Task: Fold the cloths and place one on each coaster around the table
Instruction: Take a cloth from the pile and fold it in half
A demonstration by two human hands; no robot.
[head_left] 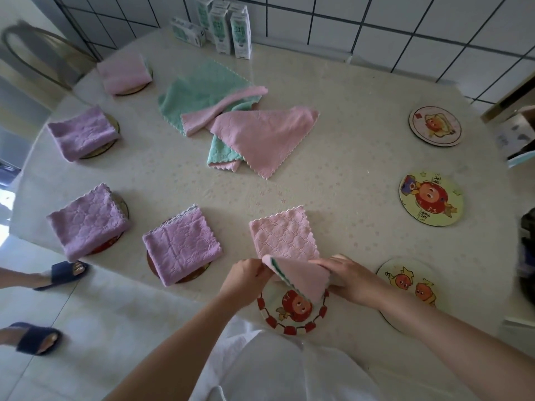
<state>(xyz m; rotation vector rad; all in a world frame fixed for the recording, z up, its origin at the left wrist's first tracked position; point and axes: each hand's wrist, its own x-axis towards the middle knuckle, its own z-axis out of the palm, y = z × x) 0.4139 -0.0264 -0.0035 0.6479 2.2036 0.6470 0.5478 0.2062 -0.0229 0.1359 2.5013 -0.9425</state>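
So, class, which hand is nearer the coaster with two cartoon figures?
Right. The right hand lies just left of that coaster; the left hand is farther left, across the pink cloth both hold.

wear: white textured top [275, 369] | forearms: bare | left hand [246, 277], right hand [350, 280]: bare

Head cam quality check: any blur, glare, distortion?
Head view: wide-angle bowing, wall tile lines curve; chair at far left smeared, cartons soft; light soft and even, faint sheen on the table; left hand, right hand and pink cloth read clearly.
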